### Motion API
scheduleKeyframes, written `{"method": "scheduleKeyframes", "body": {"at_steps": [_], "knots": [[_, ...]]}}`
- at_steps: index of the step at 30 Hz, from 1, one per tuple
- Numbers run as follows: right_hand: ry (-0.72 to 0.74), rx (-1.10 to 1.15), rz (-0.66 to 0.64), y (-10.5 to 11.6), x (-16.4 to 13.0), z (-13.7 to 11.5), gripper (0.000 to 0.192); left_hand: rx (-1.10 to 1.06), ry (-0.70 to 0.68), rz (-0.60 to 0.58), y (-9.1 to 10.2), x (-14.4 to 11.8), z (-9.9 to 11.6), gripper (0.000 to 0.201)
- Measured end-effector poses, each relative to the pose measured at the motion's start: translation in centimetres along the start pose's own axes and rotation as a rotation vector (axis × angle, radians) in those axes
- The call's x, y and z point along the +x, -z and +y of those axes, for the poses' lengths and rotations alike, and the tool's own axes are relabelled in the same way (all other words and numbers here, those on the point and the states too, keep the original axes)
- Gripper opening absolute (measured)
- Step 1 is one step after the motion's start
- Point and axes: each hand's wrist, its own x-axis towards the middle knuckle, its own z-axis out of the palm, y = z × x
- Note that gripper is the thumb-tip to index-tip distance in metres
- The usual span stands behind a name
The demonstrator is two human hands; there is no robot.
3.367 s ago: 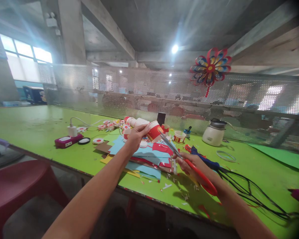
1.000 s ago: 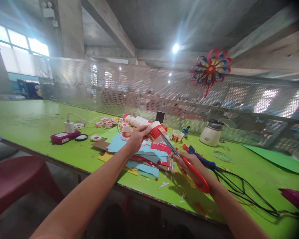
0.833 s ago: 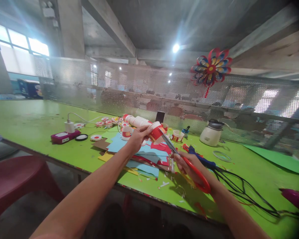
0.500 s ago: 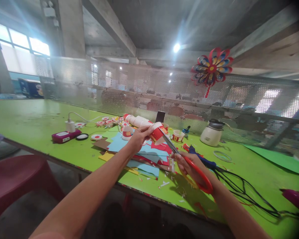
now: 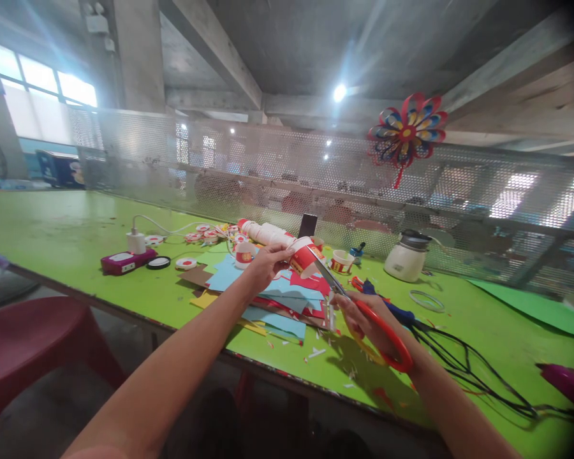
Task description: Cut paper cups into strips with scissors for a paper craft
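Red-handled scissors (image 5: 363, 312), gripped by right hand (image 5: 363, 319), bit into paper cup (image 5: 303, 258) pinched in left hand (image 5: 263, 268), frame centre. Judged: short snips, cup rotated steadily.

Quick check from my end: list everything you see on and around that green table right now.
paper cup: 1, red and white, in left hand
scissors: 1, red handles, in right hand, blades at cup
paper sheets: pile, blue, red, yellow, under the hands
kettle: 1, white, far right
small cup: 1, red-white, behind pile
phone: 1, magenta, left
cords: bundle, black, right
pinwheel: 1, multicolour, on mesh
stool: 1, dark red, left
table: 1, green
left hand: holds cup
right hand: holds scissors
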Motion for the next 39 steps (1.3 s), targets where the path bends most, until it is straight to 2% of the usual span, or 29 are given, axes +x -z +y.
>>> {"method": "scheduleKeyframes", "body": {"at_steps": [13, 25, 31, 39], "knots": [[0.002, 0.148, -0.099, 0.42, -0.35, -0.45, 0.052, 0.035, 0.006, -0.032, 0.48, 0.08, 0.04, 0.027], [0.039, 0.109, -0.044, 0.35, -0.21, -0.12, 0.049, 0.052, 0.010, -0.045, 0.18, -0.12, 0.12, 0.027], [0.024, 0.118, -0.047, 0.27, -0.18, 0.06, 0.044, 0.060, -0.001, -0.024, 0.03, -0.05, 0.01, 0.024], [0.013, 0.133, -0.107, 0.76, -0.56, 0.01, 0.048, 0.021, -0.058, 0.054, 0.61, 0.50, 0.20, 0.031]]}}
